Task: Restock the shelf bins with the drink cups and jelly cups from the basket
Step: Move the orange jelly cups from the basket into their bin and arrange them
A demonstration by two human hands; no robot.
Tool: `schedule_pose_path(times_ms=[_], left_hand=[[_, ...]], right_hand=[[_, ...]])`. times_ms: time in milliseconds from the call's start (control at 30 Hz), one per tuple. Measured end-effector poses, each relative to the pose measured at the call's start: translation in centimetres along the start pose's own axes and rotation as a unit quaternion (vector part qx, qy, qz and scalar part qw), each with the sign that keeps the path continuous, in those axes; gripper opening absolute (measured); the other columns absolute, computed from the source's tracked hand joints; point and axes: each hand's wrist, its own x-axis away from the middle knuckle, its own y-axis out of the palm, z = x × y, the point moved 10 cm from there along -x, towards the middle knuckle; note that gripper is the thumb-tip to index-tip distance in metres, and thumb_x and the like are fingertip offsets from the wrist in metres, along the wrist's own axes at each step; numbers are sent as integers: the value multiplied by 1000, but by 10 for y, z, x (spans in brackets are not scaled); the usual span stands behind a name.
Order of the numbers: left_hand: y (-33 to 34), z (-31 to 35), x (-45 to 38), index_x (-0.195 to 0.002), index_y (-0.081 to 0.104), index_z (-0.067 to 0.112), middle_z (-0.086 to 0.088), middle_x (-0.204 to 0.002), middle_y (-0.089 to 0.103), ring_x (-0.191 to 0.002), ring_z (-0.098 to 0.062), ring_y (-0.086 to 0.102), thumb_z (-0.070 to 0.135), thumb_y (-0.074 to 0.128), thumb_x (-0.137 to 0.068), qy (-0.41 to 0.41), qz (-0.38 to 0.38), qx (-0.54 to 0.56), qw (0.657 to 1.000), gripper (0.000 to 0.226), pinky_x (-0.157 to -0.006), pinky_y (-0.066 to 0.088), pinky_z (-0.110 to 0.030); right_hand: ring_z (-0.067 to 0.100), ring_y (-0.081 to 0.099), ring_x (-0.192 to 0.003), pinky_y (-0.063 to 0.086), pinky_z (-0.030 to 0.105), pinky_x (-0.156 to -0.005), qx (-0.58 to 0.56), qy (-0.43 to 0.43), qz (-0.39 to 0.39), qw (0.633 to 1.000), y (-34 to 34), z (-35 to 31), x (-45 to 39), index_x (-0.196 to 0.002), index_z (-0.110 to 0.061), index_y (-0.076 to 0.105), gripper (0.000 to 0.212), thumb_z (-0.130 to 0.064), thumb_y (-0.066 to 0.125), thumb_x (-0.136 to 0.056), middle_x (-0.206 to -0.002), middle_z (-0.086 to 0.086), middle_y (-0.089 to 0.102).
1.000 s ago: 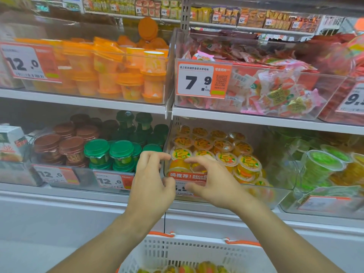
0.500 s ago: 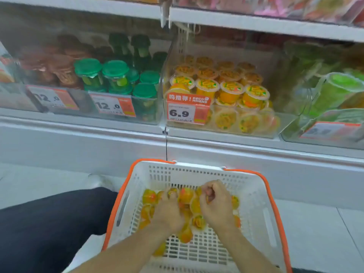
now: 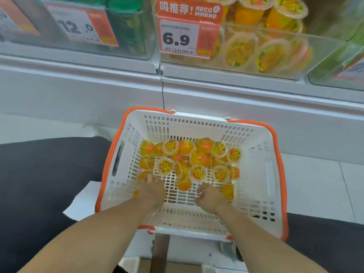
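Note:
A white basket with orange trim [image 3: 262, 174] stands on the floor below the shelf. Several orange jelly cups [image 3: 197, 156] lie loose on its bottom. Both my hands are down inside it at the near side of the pile. My left hand [image 3: 152, 189] has its fingers curled over a jelly cup [image 3: 144, 174] by the left wall. My right hand [image 3: 210, 196] is knuckles-up with curled fingers beside another jelly cup [image 3: 227, 191]; what lies under its palm is hidden. The clear jelly-cup bin [image 3: 275, 36] with the 6.9 tag [image 3: 179, 39] sits above.
A bin of green-lidded drink cups [image 3: 126, 26] with a 12.0 tag is at the upper left. The white shelf base [image 3: 236, 91] runs behind the basket. My dark-trousered legs [image 3: 49, 174] flank the basket. A cardboard box edge [image 3: 157, 263] shows below it.
My hands left the shelf bin and dropped into the basket. Since half a second ago they have drawn back from the middle of the pile to its near edge, and my view has tilted down.

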Motion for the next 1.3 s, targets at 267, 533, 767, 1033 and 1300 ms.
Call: schedule_pose_path(times_ms=[267,533,767,1033,1300], left_hand=[[6,1,-6,-134,52,20,-6,-139,42,-128,-30,31,15,58,-91,38,40,-111,992,44,-106,31,-40],[9,10,-5,-136,41,12,-10,-133,50,-127,-29,34,27,56,-92,55,51,-70,995,49,-102,31,-39],[7,-2,-8,-120,54,19,-3,-114,64,-113,-22,55,31,69,-83,67,39,223,972,42,-93,47,-33],[8,-20,28,-133,53,23,-2,-133,57,-111,-22,60,0,56,-93,25,-218,736,641,46,-95,53,-42],[-59,20,53,-105,65,13,-16,-91,60,-70,-29,56,54,59,-81,34,-178,895,408,47,-59,43,-33]], right_hand=[[33,47,-130,42,38,-103,-20,-33,-35,999,26,-31,-13,-152,-37,21,80,-26,72,-90,-152,12,25],[15,53,-95,48,31,-80,-201,39,-81,975,51,-36,-33,-138,-13,33,62,-34,69,-93,-122,4,56],[22,63,-100,49,32,-81,-200,31,-3,979,65,-29,-56,-115,-13,57,38,-39,69,-91,-104,0,64],[18,66,-102,60,33,-82,-296,-22,-103,949,40,-44,-33,-136,-4,50,50,-38,55,-100,-123,9,62],[17,68,-105,57,35,-87,-326,-172,-68,927,-64,-99,32,-126,-16,61,33,-32,61,-98,-120,2,69]])
